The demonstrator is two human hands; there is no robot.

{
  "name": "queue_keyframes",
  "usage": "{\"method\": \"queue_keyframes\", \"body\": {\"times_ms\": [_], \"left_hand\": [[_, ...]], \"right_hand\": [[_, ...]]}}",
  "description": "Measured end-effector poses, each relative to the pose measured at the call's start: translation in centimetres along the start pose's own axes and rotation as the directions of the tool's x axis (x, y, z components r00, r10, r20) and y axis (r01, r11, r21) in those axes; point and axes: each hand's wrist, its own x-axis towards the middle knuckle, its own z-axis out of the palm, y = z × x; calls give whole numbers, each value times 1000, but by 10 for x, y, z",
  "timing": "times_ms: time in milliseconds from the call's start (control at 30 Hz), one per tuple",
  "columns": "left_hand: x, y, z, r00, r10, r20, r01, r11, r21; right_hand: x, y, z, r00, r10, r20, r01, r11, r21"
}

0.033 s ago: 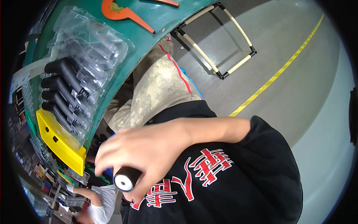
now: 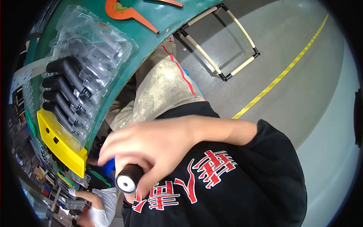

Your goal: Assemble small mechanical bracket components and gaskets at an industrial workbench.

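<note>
Here your right hand point(image 2: 151, 143) is closed around a black handle point(image 2: 129, 178), fingers curled over the top of it and the thumb below. Its round end, a white disc with a dark rim, faces the camera. The hand sits low in the view, in front of your black shirt point(image 2: 242, 189) with red lettering, and well clear of the green surface point(image 2: 159, 17). Your left hand is out of view, so you cannot tell what it does.

Up on the surface lies a clear plastic tray point(image 2: 94, 45) with moulded pockets. Four more black handles point(image 2: 64, 90) lie side by side in its lower part, the upper pockets look bare. Just below the tray, touching its end, sits a yellow bin point(image 2: 60, 145). An orange part point(image 2: 124, 11) lies near the top edge of the surface.

Between the surface and your shirt shows a pale patterned cloth point(image 2: 162, 87) with a red stripe. On the grey floor point(image 2: 302, 94) runs a yellow line point(image 2: 280, 77), and a frame point(image 2: 223, 41) of pale tubes with black joints stands beside the surface. At the lower left another person point(image 2: 96, 206) in a white top is partly seen.
</note>
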Motion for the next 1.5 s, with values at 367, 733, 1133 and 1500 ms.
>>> {"method": "queue_keyframes", "body": {"times_ms": [367,733,1133,1500], "left_hand": [[55,27,51,989,84,125,-77,996,-54],[104,30,60,965,-52,257,56,998,-10],[146,19,81,979,-143,145,166,973,-159],[171,11,94,988,-106,109,130,961,-243]], "right_hand": [[-201,54,-59,236,384,-893,-626,762,162],[-305,171,-193,-259,543,-799,-603,555,573],[-325,313,-294,-126,145,-981,-975,162,149],[-307,278,-298,-246,459,-854,-958,18,287]]}}
